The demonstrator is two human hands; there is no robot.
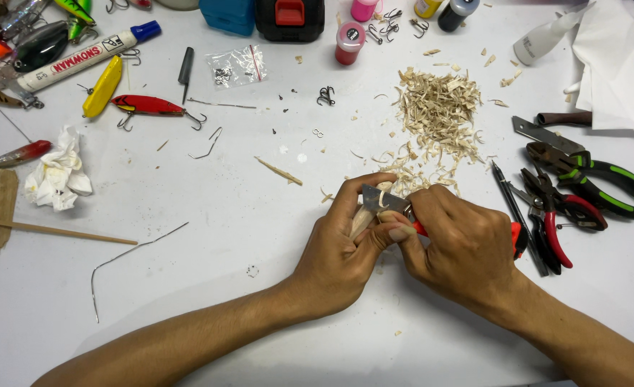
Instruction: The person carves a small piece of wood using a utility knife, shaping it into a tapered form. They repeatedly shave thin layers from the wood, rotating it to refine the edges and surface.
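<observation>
Pale wooden piece (362, 218), small and slim, light raw wood; mostly hidden inside the left hand (342, 247), only a bare sliver showing between the fingers. It sat low centre of the white worktop (209, 287), just below the shavings. Left grip closed around the wood, thumb pressed up toward the blade. Right hand (460, 247) closed on a red-handled knife (396, 209); the grey blade lay against the top of the wood, and a curl of shaving stood at the edge. The two hands touched.

Just above them: a heap of wood shavings (437, 118), loose chips scattered round it. A thin wooden splinter (280, 172) lay to the left.

Right of the hands: a black pen (507, 197), red-handled pliers (550, 222), green-handled pliers (589, 179), all close together. White cloth (622, 61) at the far right corner.

Containers along the far edge: a small red paint pot (348, 43) with a dark lid, shut; a pink pot (363, 9) behind it, contents not visible. A clear zip bag (237, 67) held small metal bits, too small to tell what kind. Loose treble hooks (325, 96) near the pots.

Left side: a red fishing lure (148, 106), a yellow lure (103, 87), a white marker with a blue cap (87, 56), a crumpled tissue (59, 179), bent wire (127, 261).
</observation>
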